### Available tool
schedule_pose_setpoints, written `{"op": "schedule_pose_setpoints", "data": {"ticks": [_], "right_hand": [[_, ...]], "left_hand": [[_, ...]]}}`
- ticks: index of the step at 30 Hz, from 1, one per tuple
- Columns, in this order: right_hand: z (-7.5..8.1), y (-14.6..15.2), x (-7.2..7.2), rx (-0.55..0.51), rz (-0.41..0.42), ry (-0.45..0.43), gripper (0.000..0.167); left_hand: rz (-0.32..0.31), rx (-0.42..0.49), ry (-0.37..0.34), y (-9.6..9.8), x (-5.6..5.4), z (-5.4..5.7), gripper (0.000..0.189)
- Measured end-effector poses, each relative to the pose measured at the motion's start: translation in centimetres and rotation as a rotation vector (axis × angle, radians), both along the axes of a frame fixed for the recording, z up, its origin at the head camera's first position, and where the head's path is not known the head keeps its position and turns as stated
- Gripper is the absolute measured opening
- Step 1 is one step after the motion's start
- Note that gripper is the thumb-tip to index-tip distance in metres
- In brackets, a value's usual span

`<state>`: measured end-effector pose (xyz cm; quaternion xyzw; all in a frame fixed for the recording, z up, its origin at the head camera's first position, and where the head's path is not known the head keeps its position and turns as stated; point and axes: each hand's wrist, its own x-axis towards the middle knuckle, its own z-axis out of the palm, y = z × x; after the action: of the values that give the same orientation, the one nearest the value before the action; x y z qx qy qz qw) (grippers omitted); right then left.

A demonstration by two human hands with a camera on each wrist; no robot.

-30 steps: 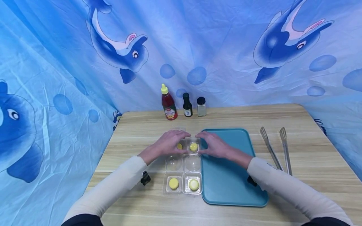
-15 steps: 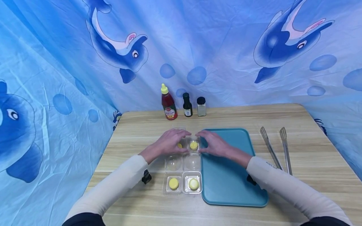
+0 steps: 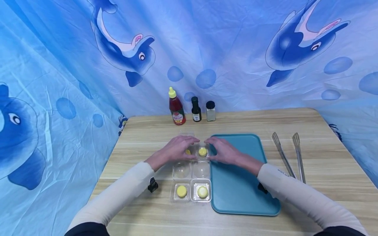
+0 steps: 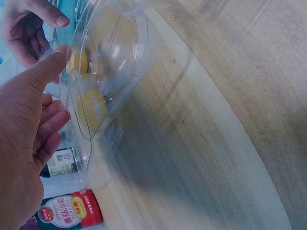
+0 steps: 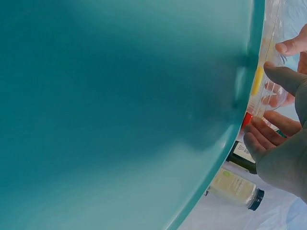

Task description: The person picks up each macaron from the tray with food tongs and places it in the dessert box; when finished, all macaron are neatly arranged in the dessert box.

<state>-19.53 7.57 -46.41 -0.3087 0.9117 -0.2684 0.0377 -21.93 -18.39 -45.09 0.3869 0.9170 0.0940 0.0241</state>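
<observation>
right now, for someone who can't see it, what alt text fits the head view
A left hand and a right hand curve round a clear box with a yellow disc, at a wooden table. Nearer, two more boxes hold discs beside a teal tray. Tongs lie at right; a sauce bottle, small bottle and jar stand behind.

Head vw: yellow piece (image 3: 188,152) part hidden by L hand (image 3: 178,147), tongs (image 3: 299,158) at 4 o'clk w/ near ends behind R sleeve (image 3: 307,193), dolphin (image 3: 17,137) cut at 9 o'clk, R-wrist vw: tray (image 5: 120,115) cut at 9 o'clk, jar label (image 5: 232,186) at 4 o'clk blurred
</observation>
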Motion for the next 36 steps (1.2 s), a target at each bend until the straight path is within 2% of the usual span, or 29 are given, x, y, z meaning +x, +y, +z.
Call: {"op": "schedule_pose_setpoints", "data": {"ticks": [21,36], "right_hand": [[-0.18,-0.2,-0.11,0.0,0.006,0.007,0.071],[-0.22,-0.37,-0.24,0.011,-0.001,-0.001,0.069]], "left_hand": [[0.03,-0.023,-0.034,0.31,-0.05,0.18,0.077],[0.013,-0.041,-0.024,0.46,-0.17,0.34,0.076]]}}
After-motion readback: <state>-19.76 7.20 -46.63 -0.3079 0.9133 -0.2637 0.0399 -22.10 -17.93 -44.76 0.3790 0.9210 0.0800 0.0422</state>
